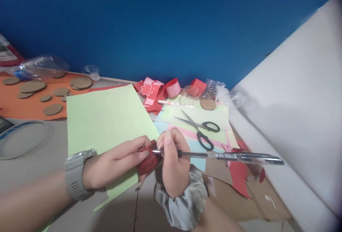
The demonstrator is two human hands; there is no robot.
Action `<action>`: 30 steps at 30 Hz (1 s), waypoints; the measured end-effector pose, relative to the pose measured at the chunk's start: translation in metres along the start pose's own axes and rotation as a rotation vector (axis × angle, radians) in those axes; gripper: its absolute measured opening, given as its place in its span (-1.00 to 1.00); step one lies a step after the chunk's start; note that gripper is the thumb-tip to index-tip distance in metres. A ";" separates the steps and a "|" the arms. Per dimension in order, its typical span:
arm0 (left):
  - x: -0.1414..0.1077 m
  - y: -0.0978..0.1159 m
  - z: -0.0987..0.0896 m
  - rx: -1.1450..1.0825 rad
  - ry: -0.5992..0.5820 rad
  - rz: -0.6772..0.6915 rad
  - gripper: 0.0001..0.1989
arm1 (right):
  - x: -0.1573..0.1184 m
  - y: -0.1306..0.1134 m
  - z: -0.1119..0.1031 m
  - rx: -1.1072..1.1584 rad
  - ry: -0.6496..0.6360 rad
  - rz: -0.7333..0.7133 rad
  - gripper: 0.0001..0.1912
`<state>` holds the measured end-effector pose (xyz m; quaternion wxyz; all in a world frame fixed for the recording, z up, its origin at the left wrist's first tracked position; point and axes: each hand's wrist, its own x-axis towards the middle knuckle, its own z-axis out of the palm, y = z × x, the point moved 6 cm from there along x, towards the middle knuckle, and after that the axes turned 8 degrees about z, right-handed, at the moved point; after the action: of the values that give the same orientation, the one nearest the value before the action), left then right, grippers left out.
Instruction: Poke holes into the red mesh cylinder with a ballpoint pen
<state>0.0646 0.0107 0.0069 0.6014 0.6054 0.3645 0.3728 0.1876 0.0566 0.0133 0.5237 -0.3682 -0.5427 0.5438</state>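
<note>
A grey watch [77, 157] with slotted strap [74, 182] rings the left wrist [87, 175] — a ruffled grey scrunchie [184, 207], the right wrist [173, 187].

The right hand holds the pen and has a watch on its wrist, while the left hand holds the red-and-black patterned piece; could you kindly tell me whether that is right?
Not quite: the right hand holds the pen, but its wrist wears a greyish scrunchie. The head view shows the watch on the left wrist; the left hand does hold the red-and-black patterned piece.
</note>
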 end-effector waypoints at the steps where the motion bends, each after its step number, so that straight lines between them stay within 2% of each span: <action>1: 0.000 0.000 0.000 0.006 -0.001 0.002 -0.72 | 0.001 0.000 0.000 -0.011 0.011 0.009 -0.62; 9: 0.003 0.001 -0.001 0.120 -0.036 0.020 -0.70 | 0.003 0.007 0.000 -0.061 0.018 0.073 -0.63; 16: 0.003 0.003 -0.001 0.168 -0.049 0.022 -0.72 | 0.003 0.009 0.001 -0.084 -0.026 0.098 -0.60; 30: 0.004 0.002 0.002 0.104 -0.038 0.009 -0.73 | 0.004 0.006 0.001 -0.113 -0.022 0.091 -0.57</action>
<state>0.0681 0.0135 0.0088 0.5744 0.6442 0.3693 0.3445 0.1853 0.0610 0.0081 0.4706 -0.4153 -0.5608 0.5399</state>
